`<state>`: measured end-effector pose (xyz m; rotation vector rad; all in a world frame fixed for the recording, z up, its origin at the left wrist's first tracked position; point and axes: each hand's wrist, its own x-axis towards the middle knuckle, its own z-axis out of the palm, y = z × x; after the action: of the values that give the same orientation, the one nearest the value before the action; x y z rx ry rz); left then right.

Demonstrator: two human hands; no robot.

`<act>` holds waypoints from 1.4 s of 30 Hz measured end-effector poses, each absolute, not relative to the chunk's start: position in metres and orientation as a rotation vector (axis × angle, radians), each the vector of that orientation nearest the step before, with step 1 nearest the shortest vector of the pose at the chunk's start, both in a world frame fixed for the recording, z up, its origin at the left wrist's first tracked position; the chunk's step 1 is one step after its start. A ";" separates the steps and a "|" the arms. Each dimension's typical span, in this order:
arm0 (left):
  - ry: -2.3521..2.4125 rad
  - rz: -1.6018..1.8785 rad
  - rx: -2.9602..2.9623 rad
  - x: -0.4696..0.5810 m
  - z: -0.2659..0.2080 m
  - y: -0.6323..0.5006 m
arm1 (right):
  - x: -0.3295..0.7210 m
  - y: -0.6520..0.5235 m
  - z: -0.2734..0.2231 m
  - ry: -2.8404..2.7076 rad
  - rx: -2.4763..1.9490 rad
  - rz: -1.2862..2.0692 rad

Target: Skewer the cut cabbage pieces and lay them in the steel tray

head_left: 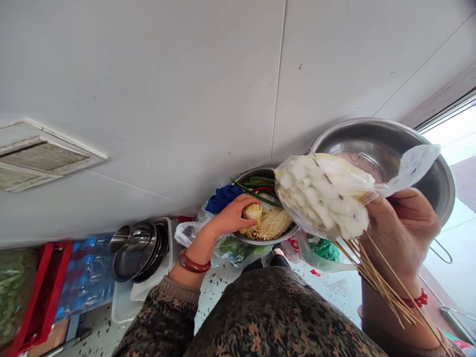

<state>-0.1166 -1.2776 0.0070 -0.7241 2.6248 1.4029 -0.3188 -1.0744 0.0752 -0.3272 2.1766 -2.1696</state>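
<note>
My left hand (233, 214) reaches into a metal bowl (265, 242) and has its thumb and fingers closed around a cut piece of napa cabbage (253, 212). Beside the cabbage lie pale enoki mushrooms (274, 224). Long green peppers (260, 186) and a bit of red rest at the back of this bowl. Raised on the right, my right hand (405, 233) grips a clear plastic bag of white skewered slices (322, 193). Thin bamboo sticks (383, 280) stick out of the bag below, toward my wrist. The bag covers part of both bowls.
Behind my right hand stands a large steel basin (448, 183). Stacked metal pans (139, 250) sit in a white bin at left, near wrapped water bottles (87, 267) and a red crate (40, 297). Plastic bags (323, 250) lie by my feet; a wall (186, 99) rises behind.
</note>
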 end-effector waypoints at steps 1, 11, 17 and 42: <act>2.630 1.452 -0.768 -0.113 0.007 -1.278 | -0.320 -1.074 0.075 2.179 -0.329 -2.172; 2.370 2.374 -1.538 -0.080 0.014 -1.301 | -0.321 -1.076 0.074 2.195 -0.330 -2.207; 2.329 2.462 -1.491 -0.083 0.027 -1.308 | -0.320 -1.078 0.075 2.228 -0.369 -2.193; 2.661 1.543 -1.047 -0.137 0.011 -1.280 | -0.314 -1.086 0.078 2.184 -0.419 -2.194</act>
<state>-0.1367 -1.2803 0.0114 -1.0472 2.6613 1.5428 -0.3140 -1.0863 0.0779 -0.4185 2.1839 -2.1944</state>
